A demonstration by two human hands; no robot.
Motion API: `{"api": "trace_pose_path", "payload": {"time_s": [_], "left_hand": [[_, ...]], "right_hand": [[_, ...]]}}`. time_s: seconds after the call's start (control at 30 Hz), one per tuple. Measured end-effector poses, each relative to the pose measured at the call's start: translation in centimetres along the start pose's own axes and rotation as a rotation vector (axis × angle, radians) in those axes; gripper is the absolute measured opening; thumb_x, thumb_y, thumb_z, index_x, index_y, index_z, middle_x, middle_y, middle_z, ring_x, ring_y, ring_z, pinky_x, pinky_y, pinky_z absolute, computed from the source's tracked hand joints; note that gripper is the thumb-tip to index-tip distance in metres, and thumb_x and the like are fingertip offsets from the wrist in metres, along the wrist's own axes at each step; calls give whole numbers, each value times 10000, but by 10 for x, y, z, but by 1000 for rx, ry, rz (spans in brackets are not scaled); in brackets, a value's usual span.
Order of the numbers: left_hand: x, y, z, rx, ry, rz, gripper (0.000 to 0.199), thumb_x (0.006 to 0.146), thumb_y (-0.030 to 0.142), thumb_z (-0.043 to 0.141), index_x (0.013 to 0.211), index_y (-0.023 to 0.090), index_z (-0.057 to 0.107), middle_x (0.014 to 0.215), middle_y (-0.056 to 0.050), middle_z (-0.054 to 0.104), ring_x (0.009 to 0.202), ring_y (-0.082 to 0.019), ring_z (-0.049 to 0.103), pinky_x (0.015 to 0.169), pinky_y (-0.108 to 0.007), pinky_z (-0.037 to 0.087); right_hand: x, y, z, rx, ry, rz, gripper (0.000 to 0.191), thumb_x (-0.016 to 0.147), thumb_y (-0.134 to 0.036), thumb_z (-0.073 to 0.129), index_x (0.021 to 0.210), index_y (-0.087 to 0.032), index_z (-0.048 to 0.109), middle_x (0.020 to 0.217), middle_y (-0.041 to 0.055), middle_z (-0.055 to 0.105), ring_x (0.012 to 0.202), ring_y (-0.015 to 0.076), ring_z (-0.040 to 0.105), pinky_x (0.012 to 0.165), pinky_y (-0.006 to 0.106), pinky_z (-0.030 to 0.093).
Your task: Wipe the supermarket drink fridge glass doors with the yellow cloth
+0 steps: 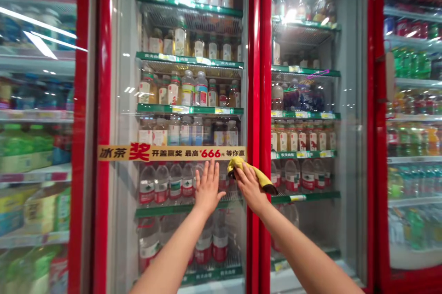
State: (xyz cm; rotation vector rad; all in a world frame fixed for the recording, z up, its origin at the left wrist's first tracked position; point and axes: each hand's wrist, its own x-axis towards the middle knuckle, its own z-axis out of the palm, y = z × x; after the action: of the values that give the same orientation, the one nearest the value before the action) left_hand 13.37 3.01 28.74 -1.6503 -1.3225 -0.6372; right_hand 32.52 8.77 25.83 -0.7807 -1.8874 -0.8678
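A glass fridge door [124, 100] with red frames stands straight ahead. My left hand [207, 188] is raised at the glass just below a printed promotional strip [159, 152], its fingers stretched and spread, holding nothing. My right hand [250, 185] holds a yellow cloth [264, 179] with a dark edge near the strip's right end, beside the red door frame [255, 100]. Part of the cloth is under the fingers; the rest trails out to the right.
Behind the glass, green-edged shelves [189, 109] hold rows of bottles. A second fridge door [352, 100] adjoins on the right. More drink shelves stand at the far left [34, 116] and far right [410, 160]. Ceiling lights reflect in the glass.
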Motion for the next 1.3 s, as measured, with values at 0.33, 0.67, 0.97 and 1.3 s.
{"api": "trace_pose_path", "payload": {"time_s": [0.33,0.67,0.97,1.3], "left_hand": [[-8,-12,8,-87,-14,32,990,833,255,679,1629,138,102,1694,-155,103,1581,-309,56,1261,-597,151],[-33,-62,-17,-10,28,-111,1180,818,386,765,1616,138,-68,1688,-185,73,1578,-329,11,1261,-622,42],[-27,-76,-15,-1,5,-148,1143,771,361,822,1620,88,107,1682,-221,88,1570,-379,26,1246,-617,157],[-45,-74,-11,-1,52,-152,1098,793,220,741,1612,39,33,1683,-249,94,1577,-348,47,1263,-551,188]], "right_hand": [[89,-6,-13,85,107,181,712,863,25,365,1538,-188,444,1663,69,325,1591,237,41,1269,511,266],[118,-12,-19,145,119,288,804,826,68,359,1591,-179,335,1699,77,199,1580,271,-61,1255,561,292],[50,-40,-3,87,-12,67,639,942,-10,389,1529,-253,464,1661,28,320,1587,249,25,1270,527,276],[137,-59,-12,164,18,94,604,982,-55,375,1564,-216,401,1677,48,279,1587,253,-23,1286,549,187]]}}
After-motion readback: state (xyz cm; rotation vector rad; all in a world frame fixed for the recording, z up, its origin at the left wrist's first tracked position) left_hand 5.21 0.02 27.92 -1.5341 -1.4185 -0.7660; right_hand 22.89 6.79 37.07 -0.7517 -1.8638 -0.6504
